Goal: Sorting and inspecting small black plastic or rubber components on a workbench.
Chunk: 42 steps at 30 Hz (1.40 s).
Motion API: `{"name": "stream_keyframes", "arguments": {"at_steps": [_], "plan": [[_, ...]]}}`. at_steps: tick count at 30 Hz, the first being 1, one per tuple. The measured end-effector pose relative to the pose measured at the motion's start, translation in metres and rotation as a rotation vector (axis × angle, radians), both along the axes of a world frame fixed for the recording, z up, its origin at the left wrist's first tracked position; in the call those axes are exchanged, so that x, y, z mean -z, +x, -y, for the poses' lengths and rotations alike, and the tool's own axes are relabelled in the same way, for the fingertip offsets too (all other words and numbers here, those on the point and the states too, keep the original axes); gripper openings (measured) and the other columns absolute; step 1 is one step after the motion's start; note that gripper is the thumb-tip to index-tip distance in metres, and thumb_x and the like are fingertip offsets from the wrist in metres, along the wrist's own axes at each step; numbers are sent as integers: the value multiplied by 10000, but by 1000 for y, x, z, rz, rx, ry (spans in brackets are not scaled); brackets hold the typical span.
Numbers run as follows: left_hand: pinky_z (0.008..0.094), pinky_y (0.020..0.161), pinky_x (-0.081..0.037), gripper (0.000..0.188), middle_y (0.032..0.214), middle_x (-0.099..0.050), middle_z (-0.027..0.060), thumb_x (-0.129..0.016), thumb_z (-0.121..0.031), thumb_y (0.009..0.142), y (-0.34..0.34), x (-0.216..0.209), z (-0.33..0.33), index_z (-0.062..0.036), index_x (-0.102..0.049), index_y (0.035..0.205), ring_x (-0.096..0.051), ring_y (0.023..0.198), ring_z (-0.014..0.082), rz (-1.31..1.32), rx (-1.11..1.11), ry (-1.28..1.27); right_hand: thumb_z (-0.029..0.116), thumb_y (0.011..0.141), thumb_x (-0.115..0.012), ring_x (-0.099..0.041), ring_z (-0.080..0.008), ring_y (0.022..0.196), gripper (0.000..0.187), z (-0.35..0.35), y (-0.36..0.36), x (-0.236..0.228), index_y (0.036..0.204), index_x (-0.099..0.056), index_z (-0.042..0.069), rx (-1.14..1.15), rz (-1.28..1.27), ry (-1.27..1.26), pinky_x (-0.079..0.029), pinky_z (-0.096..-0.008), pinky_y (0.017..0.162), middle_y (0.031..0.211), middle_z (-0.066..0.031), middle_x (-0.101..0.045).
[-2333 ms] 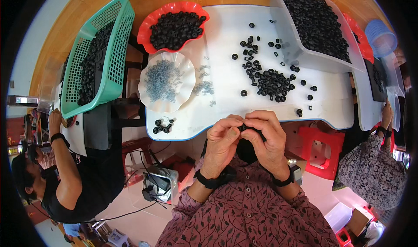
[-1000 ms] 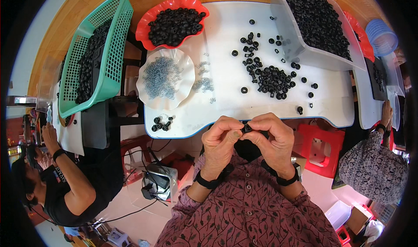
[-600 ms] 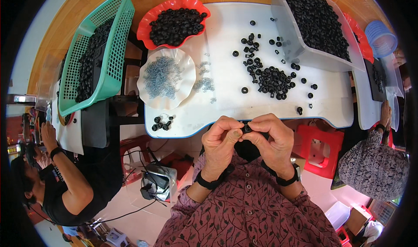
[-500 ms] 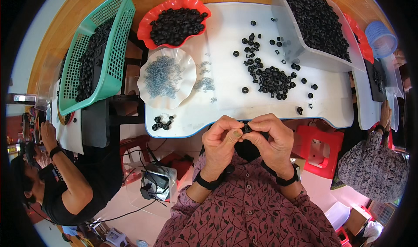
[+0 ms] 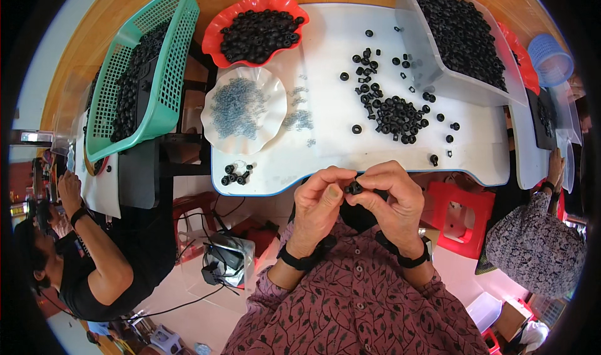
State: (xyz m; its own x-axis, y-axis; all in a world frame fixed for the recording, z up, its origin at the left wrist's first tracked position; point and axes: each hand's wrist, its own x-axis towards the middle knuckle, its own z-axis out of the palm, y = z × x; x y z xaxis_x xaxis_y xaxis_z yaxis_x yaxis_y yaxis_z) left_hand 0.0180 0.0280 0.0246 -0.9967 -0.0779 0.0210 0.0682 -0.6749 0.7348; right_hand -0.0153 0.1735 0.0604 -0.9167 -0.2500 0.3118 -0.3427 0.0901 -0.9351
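Observation:
In front of my chest, just off the table's near edge, my right hand [image 5: 395, 195] pinches a small round black plastic part [image 5: 354, 188] between thumb and forefinger. My left hand [image 5: 318, 195] meets it from the other side, fingers curled, with the forefinger tip close to the part's top. Whether something tiny sits between the left fingertips is too small to tell. Beyond the hands, a loose pile of small black parts [image 5: 400, 118] lies on the white table [image 5: 325, 54]. To the left, a white scalloped plate [image 5: 273, 114] holds many tiny springs.
A red scalloped bowl [image 5: 215, 32] and a green basket [image 5: 172, 79] hold black parts, as does a clear bin [image 5: 438, 82] at the far right. Several black parts [image 5: 235, 178] lie near the left corner. A red stool [image 5: 460, 220] stands at right; people sit on both sides.
My left thumb has drawn back slightly to the left, so more of the black part shows. The right hand stays nearly in place, and the view has shifted a little.

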Motion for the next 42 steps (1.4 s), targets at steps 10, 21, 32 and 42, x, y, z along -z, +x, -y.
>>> {"name": "stream_keyframes", "arguments": {"at_steps": [10, 21, 32, 42], "plan": [[242, 774, -490, 422, 1040, -650, 78, -588, -292, 970, 6, 6, 9, 50, -571, 1217, -611, 848, 112, 77, 193, 5, -3, 731, -787, -610, -136, 773, 237, 5, 6, -1, 947, -690, 11, 35, 82, -52, -514, -241, 648, 995, -83, -568], [228, 637, -503, 385, 880, -607, 43, -499, -269, 1015, 11, 0, 12, 49, -548, 1226, -581, 697, 91, 47, 256, -174, -68, 767, -715, -630, -150, 775, 215, 1, 3, -8, 969, -682, -3, -22, -141, 172, -534, -255, 650, 1037, -109, -563], [173, 487, -365, 397, 767, -515, 0, -492, -342, 1011, 12, 7, 7, 8, -581, 1175, -427, 569, 46, 8, 193, -34, 73, 801, -684, -576, -241, 1047, 634, 16, 16, 6, 1352, -390, -35, -157, 112, -55, -471, -337, 895, 1203, -168, -547], [178, 640, -333, 360, 811, -429, -66, -554, -321, 968, 17, 3, 4, 7, -577, 1113, -393, 723, 32, 87, 84, -165, 253, 796, -769, -642, -214, 868, 620, 46, 27, 9, 1234, -449, -47, 25, 193, 80, -518, -321, 755, 1008, -175, -636]]}}
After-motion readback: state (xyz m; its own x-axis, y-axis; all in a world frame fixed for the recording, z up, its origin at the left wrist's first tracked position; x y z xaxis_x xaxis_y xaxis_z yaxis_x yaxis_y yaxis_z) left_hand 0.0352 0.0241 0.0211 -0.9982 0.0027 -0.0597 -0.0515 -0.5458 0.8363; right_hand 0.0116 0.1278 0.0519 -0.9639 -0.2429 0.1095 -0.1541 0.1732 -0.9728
